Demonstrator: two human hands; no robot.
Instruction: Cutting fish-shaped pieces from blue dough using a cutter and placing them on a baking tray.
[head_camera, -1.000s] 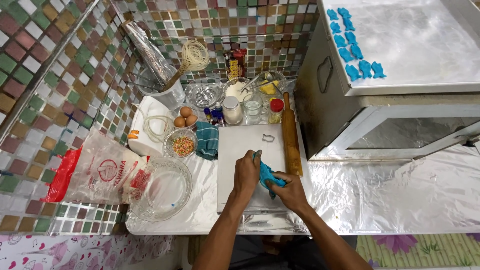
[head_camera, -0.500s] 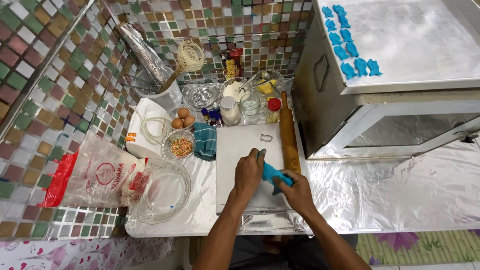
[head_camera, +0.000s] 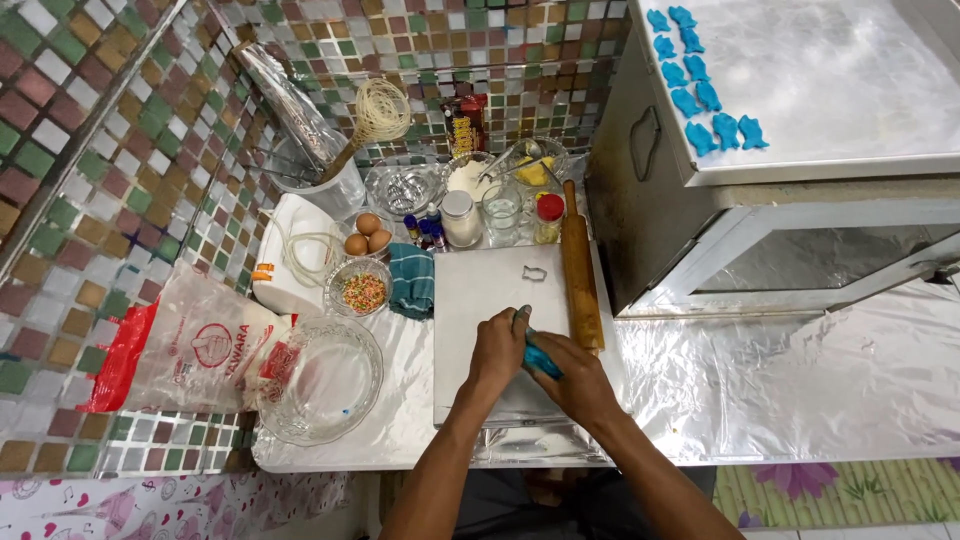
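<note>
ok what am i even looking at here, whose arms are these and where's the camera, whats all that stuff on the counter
The camera is worn on a person's head and looks straight down, so the two bare arms coming in from the bottom edge are that person's own. There is no machine. The left hand and the right hand meet over a pale board and press a lump of blue dough between them.

On the board lies a small metal cutter; a wooden rolling pin lies along its right edge. To the left sit a glass dish, a bowl of sprinkles, three eggs and a plastic bag. At the right stands a metal oven with small blue dough shapes laid out on its top.
</note>
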